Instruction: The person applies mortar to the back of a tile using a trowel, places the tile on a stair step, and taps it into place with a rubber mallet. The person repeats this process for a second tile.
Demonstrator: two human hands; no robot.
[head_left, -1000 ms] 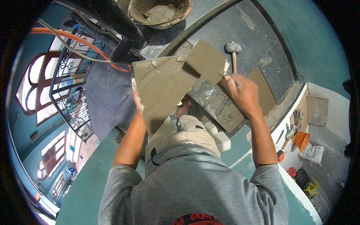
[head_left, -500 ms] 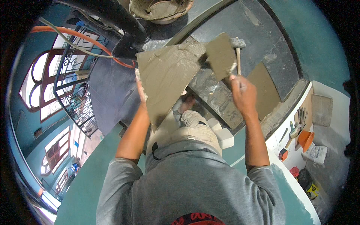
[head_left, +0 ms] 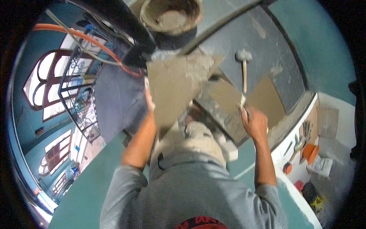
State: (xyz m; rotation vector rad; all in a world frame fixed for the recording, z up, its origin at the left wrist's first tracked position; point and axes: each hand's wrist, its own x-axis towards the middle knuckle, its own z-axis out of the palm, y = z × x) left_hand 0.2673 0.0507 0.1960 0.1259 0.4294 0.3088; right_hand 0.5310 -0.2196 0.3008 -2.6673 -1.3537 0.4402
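My left hand (head_left: 149, 97) is closed on the left edge of a cut tile (head_left: 171, 89); most of its fingers are hidden beneath. Grey-brown mortar coats the tile's upper face, and its far right corner narrows to a point. In my right hand (head_left: 254, 123) is the handle of a trowel (head_left: 225, 95), whose blade carries a smear of the same mortar. The blade is right of the tile, apart from it, above a rough mortar-streaked strip (head_left: 232, 124). A mallet (head_left: 244, 57) with a pale wooden handle lies just beyond the trowel.
A mortar bucket (head_left: 172, 28) stands at the far side beside a thick black post (head_left: 126, 23). An orange hose (head_left: 91, 41) runs along the left near a railing (head_left: 76, 95). Brown board (head_left: 267, 99) lies at right; tools and an orange container (head_left: 310, 152) sit beyond the ledge.
The trowel and my right hand have moved toward me and slightly right, away from the tile's right edge. The mallet head shows more fully. The whole view has shifted slightly.
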